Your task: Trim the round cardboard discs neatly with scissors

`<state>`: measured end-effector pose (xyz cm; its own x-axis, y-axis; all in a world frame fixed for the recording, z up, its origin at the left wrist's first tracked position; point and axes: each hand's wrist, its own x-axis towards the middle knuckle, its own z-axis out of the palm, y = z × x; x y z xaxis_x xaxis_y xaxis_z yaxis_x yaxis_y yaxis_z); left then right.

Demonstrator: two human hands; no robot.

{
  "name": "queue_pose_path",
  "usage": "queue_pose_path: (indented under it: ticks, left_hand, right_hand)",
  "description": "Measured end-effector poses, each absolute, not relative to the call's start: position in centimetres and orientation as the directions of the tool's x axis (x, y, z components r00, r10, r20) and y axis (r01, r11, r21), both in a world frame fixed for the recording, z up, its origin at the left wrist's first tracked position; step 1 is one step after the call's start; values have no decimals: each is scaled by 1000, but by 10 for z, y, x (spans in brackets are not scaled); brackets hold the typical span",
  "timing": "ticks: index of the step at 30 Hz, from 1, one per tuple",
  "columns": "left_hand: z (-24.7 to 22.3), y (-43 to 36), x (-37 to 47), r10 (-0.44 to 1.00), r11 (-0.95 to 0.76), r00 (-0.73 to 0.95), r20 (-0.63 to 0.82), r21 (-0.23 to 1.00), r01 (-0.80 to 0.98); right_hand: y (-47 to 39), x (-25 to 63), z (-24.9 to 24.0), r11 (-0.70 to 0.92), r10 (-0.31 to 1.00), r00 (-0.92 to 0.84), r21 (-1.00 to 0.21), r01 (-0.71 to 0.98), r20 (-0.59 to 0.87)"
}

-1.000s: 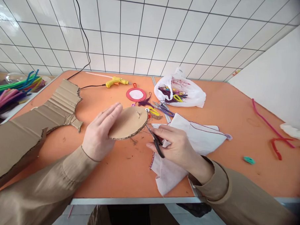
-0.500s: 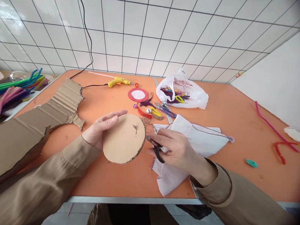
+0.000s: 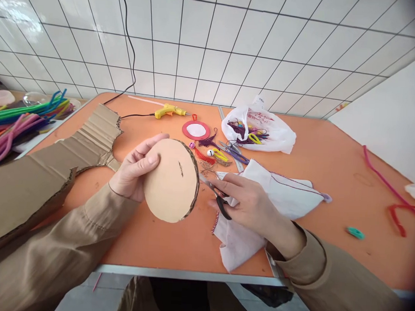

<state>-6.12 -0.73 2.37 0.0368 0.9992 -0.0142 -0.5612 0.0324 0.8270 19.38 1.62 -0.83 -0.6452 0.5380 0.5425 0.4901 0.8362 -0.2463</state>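
Note:
A round cardboard disc (image 3: 168,186) with a small slit near its middle is held up over the table. My left hand (image 3: 134,166) grips it by its left side, thumb on the face and fingers behind. In my right hand (image 3: 250,203) is a pair of scissors (image 3: 222,204) with black handles. Their blade tips point at the disc's right edge, close beside it. Under my right hand lies a white cloth bag (image 3: 281,191) with dark red stitched edges.
A torn cardboard sheet (image 3: 49,167) covers the left side. Behind are a yellow glue gun (image 3: 170,111), a red ring with a white centre (image 3: 195,130), purple-handled scissors (image 3: 237,152) and a plastic bag (image 3: 263,132) of tassels. Pipe cleaners (image 3: 381,179) lie right.
The disc has turned and drawn slightly away from the scissors, so a gap now shows between its edge and the blades. The whole view has shifted a little.

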Motion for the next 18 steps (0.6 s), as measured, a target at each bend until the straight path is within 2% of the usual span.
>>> queue_pose_path:
  ticks: [4,7,9,13,18]
  left_hand:
    - [26,-4,-64,994,-32,-107,-22,880,-475]
    - [25,-2,-63,979,-67,-204,-13,922,-382]
    - [24,-2,-63,968,-103,-249,27,949,-298]
    - [24,-5,-61,945,-172,-296,137,980,-95]
    - [24,-7,-60,931,-223,-291,221,974,28]
  right_hand:
    - [15,193,-6,687,725,-511,-534,492,462]
    - [10,194,-1,587,789,-457,-724,362,412]
    - [7,194,2,516,791,-511,-815,263,336]
    - [4,194,5,304,741,-663,-933,191,106]
    - [4,190,4,51,729,-677,-978,201,-101]
